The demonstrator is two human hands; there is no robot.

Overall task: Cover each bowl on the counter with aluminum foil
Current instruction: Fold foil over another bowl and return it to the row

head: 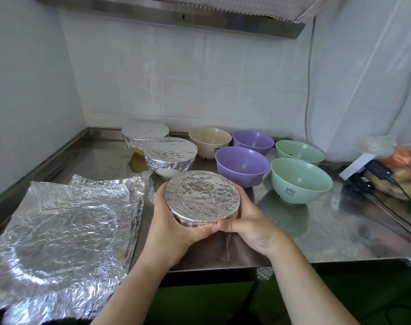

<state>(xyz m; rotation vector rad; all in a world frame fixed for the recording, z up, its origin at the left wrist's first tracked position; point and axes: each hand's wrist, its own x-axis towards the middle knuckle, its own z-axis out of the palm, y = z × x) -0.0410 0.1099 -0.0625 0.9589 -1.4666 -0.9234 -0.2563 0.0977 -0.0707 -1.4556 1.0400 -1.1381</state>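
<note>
Steel counter (328, 221) in a white-tiled corner: crinkled foil sheets (66, 228) stacked at left, then two foil-covered bowls (169, 152) toward the back. At the front edge, left hand (174, 221) and right hand (249, 219) cup a third foil-wrapped bowl (201, 199), fingers curled round its sides, thumbs pressing the foil rim. Rightward stand a cream bowl (210, 140), two purple bowls (243, 165) and two green bowls (298, 179), all uncovered and empty, with bare steel before them.

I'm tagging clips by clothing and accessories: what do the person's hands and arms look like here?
Both forearms are bare as far as the frame shows, with no sleeves in view. The left hand and right hand wear no gloves, and no rings, watch or bracelets are visible.
</note>
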